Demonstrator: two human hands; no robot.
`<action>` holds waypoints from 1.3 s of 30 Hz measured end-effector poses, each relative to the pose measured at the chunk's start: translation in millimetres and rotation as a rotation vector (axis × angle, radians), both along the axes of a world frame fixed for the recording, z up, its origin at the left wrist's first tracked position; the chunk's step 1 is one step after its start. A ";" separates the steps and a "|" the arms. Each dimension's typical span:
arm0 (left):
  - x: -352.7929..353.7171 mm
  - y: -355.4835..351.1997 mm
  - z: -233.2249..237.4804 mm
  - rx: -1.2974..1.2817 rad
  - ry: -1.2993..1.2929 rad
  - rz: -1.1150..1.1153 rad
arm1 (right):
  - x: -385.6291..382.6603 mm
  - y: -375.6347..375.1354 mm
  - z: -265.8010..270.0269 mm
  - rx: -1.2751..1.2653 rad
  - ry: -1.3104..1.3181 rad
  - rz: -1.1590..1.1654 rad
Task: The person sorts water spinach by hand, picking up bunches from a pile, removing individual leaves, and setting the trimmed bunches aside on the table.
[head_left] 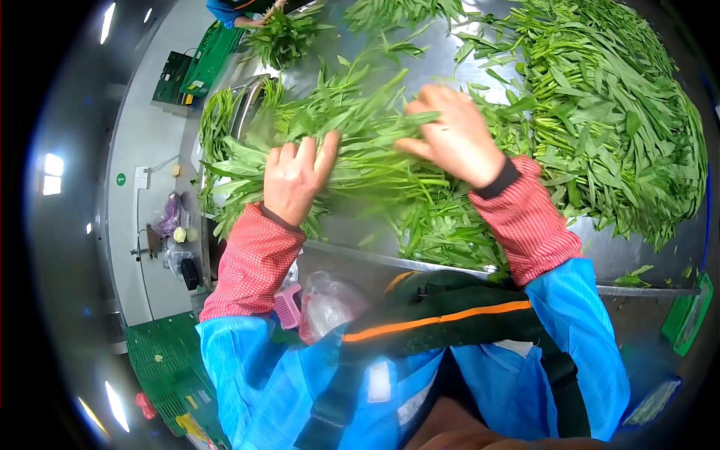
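Note:
A loose bunch of leafy water spinach (367, 161) lies across the metal table in front of me. My left hand (294, 180) grips the left part of this bunch, with its fingers over the stems and leaves. At the bunch's right side, my right hand (454, 135) is closed, with a long green leaf between thumb and fingers. Some stems between the two hands are blurred. Loose leaves and cut pieces (450, 232) lie below my right hand. Both forearms wear red patterned sleeves.
A large heap of water spinach (607, 120) covers the table's right side. More bundles (217, 124) hang at the left edge. Another person's hand (270, 13) holds greens at the top. Green crates (161, 360) stand at lower left. A pink basket (287, 306) sits below the table edge.

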State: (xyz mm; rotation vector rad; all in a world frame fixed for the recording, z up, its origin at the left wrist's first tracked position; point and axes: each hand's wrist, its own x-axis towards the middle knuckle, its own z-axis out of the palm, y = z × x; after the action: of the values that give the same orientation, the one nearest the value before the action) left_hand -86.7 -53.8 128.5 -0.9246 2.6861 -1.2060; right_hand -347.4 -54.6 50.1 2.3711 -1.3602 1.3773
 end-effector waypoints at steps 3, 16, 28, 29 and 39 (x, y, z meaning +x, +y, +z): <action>-4.5 2.5 -0.9 -0.006 -0.017 -0.001 | 14.5 -8.0 -22.4 0.292 0.023 0.175; 17.7 3.8 -14.1 0.249 0.204 0.125 | -59.0 9.7 -45.9 0.645 -1.328 0.168; 8.0 5.4 -22.5 0.065 0.145 0.136 | 24.8 -4.4 -62.4 0.673 -0.535 0.192; 9.4 6.3 -22.0 0.066 0.138 0.147 | 20.1 -5.6 -62.8 0.675 -0.538 0.304; 48.0 8.7 -26.9 0.219 0.299 0.273 | -50.3 19.4 -61.8 1.115 -1.393 0.758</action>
State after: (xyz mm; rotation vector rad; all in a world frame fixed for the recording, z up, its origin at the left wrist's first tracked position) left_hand -38.6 -45.2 101.6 -1.4740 2.7087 -0.7553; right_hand -397.7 -35.2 -11.7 2.4546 -1.7557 3.7903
